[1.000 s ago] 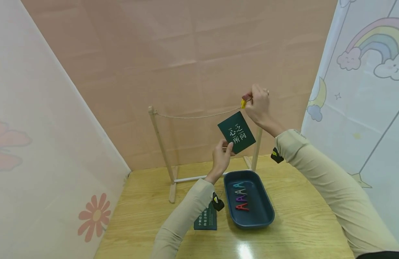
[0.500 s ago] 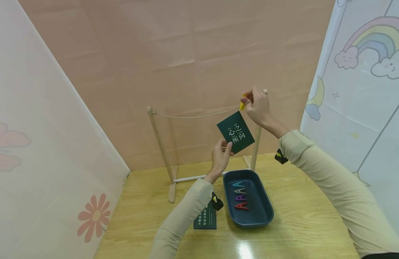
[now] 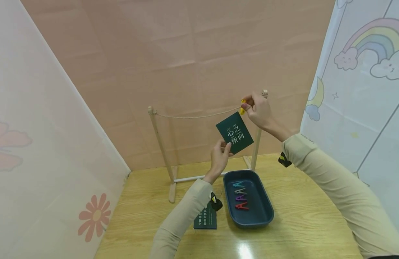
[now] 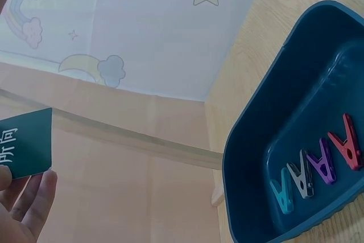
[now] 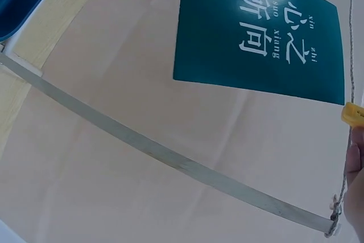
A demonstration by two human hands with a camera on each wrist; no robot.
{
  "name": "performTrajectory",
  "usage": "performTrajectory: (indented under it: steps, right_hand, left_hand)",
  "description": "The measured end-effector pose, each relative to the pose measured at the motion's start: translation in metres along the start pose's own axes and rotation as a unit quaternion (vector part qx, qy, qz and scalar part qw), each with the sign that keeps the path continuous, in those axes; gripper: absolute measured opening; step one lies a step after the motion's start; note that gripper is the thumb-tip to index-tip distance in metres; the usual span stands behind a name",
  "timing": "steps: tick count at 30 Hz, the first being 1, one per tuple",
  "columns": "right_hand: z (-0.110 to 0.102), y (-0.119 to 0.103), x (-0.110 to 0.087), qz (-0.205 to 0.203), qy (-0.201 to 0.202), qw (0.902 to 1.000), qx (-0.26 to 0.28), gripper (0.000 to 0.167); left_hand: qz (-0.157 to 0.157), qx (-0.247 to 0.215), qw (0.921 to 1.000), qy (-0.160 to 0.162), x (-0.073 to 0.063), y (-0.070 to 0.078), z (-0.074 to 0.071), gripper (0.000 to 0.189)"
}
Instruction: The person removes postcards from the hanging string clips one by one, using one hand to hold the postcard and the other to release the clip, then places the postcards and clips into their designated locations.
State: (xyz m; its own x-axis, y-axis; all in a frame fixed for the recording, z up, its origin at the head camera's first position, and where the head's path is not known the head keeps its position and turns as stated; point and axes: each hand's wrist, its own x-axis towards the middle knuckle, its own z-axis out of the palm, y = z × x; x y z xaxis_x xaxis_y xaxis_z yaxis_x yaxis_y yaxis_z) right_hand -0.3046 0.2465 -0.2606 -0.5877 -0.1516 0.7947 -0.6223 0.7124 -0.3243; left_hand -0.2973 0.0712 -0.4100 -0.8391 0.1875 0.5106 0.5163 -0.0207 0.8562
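Note:
My left hand (image 3: 220, 156) pinches a dark green card (image 3: 234, 133) with white characters by its lower edge, thumb in front. The card is tilted, its top corner up by the string (image 3: 199, 117) of a wooden rack. In my right hand (image 3: 260, 111) a yellow clothespin (image 3: 242, 107) is pinched between thumb and fingers at the string. In the right wrist view the clothespin (image 5: 354, 114) meets that corner of the card (image 5: 256, 38); whether it bites the card cannot be told. The left wrist view shows the fingers (image 4: 40, 197) behind the card's edge.
Below the hands, a blue tray (image 3: 269, 207) holds several clothespins: red (image 3: 242, 206), purple (image 3: 241, 198), grey and teal. Another green card (image 3: 206, 219) lies on the wooden table (image 3: 303, 216), partly behind the left sleeve. Rack posts (image 3: 161, 144) stand either side; patterned cloth walls surround the table.
My right hand has come down slightly, bringing the yellow clothespin lower over the string by the card's corner. The rack's right post top now shows. The left hand and card have barely shifted.

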Motion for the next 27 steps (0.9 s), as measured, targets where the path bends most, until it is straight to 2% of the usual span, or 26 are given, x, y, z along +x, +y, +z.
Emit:
performTrajectory:
  steps: [12, 21, 27]
  right_hand:
    - [0.004, 0.008, -0.016, -0.009, -0.028, 0.9995, -0.014, 0.02]
    - [0.006, 0.013, -0.026, 0.005, -0.066, 0.9978, -0.008, 0.029]
    - [0.006, 0.012, -0.029, 0.004, -0.071, 0.9974, -0.008, 0.036]
  left_hand:
    - [-0.002, 0.003, 1.0, 0.005, -0.003, -0.002, -0.007, 0.014]
    - [-0.007, 0.003, 1.0, 0.0, -0.008, -0.007, -0.012, 0.015]
    - [-0.006, 0.006, 1.0, -0.004, -0.01, -0.01, -0.016, 0.015]
